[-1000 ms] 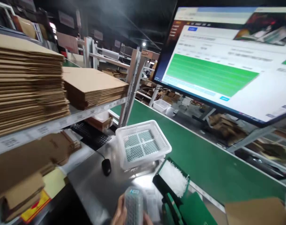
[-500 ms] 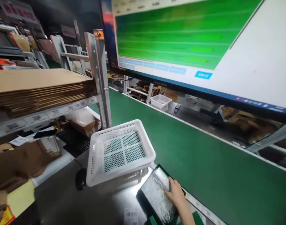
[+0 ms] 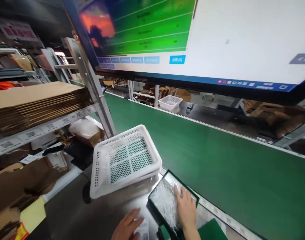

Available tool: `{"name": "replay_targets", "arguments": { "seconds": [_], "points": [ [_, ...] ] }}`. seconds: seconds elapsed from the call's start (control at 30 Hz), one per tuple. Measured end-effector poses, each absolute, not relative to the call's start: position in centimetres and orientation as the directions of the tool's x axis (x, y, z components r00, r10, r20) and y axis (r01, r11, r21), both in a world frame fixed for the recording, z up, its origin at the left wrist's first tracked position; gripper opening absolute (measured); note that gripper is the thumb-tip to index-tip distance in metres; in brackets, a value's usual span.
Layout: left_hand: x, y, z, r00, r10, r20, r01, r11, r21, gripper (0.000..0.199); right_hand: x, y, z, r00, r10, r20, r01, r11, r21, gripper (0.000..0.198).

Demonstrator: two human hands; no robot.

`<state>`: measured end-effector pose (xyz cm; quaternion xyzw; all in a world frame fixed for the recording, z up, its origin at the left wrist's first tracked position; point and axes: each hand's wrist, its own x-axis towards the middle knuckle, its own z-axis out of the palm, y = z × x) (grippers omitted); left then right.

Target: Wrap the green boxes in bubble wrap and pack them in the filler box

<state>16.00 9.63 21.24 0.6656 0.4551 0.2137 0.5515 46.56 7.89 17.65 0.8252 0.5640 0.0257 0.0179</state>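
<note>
A dark green open box (image 3: 156, 208) sits on the metal table, filled with clear crinkled plastic wrapping (image 3: 165, 200). Flat on that wrapping lies my right hand (image 3: 186, 208), fingers stretched out and pressing it, not wrapped round anything. My left hand (image 3: 128, 225) is just left of the box, low in the picture, with its fingers apart. Beside its fingertips a white barcode label (image 3: 144, 230) lies on the table; whether they touch it I cannot tell. A green flat piece (image 3: 212, 230), perhaps the lid, shows right of my right wrist.
A white plastic basket (image 3: 156, 160) stands left of the box, beside a black mouse (image 3: 86, 193). Beyond runs a green conveyor belt (image 3: 205, 150). A large monitor (image 3: 217, 43) hangs above it. Flattened cartons (image 3: 37, 96) fill the left shelf, with cardboard below.
My left hand has come into view at the bottom, beside the label. My right hand has shifted from the box's right edge onto the wrapping. The camera view has turned slightly.
</note>
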Motion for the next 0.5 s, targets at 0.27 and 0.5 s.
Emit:
{"name": "replay_targets", "arguments": {
  "seconds": [0.27, 0.5],
  "points": [
    [27.3, 15.8, 17.1, 0.873, 0.486, 0.035, 0.464, -0.851, 0.245, 0.063, 46.7, 8.6, 18.9, 0.346, 0.927, 0.143, 0.938, -0.34, -0.06, 0.062],
    [22.0, 15.1, 16.5, 0.858, 0.495, 0.135, 0.412, -0.822, 0.394, 0.046, 45.0, -3.8, 13.1, 0.557, 0.816, 0.152, 0.733, -0.397, -0.552, 0.055]
  ]
}}
